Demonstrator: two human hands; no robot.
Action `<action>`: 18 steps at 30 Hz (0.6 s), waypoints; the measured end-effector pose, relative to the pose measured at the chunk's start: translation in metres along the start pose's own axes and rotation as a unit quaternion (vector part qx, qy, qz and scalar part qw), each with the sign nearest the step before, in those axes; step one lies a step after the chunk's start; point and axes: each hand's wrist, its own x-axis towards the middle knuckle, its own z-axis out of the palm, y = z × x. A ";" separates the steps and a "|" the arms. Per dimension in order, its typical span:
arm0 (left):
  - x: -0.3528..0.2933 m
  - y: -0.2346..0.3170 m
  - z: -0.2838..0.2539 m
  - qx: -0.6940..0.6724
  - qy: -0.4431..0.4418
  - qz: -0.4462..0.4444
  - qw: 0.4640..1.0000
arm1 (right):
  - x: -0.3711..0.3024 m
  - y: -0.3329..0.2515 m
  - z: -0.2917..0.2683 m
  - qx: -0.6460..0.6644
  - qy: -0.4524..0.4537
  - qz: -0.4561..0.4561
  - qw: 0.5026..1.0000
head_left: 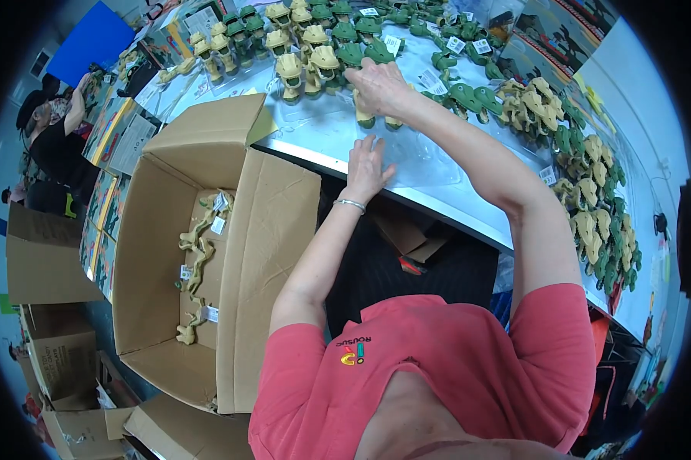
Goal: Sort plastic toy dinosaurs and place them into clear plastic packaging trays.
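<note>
My right hand (381, 90) reaches over the white table with its fingers curled down on a small tan toy dinosaur (365, 115); the hand hides most of that toy, and only its lower part and green feet show. My left hand (368, 170) is open over the table's near edge, fingers spread and holding nothing. Beside it lies a clear plastic tray (430, 162). Left of my right hand stand rows of tan toy dinosaurs (289, 70), with green toy dinosaurs (351, 55) next to them. Some carry white tags.
An open cardboard box (142, 253) stands at my left, with several tagged toys (200, 261) inside. Piles of tan and green toys (591, 199) cover the table's right side. Printed cartons (564, 31) stand at the back. Another person (58, 142) works at far left.
</note>
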 end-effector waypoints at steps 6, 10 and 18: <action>0.018 -0.007 0.004 -0.040 0.036 -0.068 0.996 | -0.007 0.009 0.001 -0.011 0.006 -0.017 1.000; 0.014 -0.006 0.013 0.000 0.063 -0.049 0.997 | -0.007 0.011 0.003 0.024 0.048 0.013 0.998; 0.027 -0.016 0.022 0.085 0.045 -0.014 0.995 | 0.011 0.012 -0.033 0.072 0.122 -0.026 0.990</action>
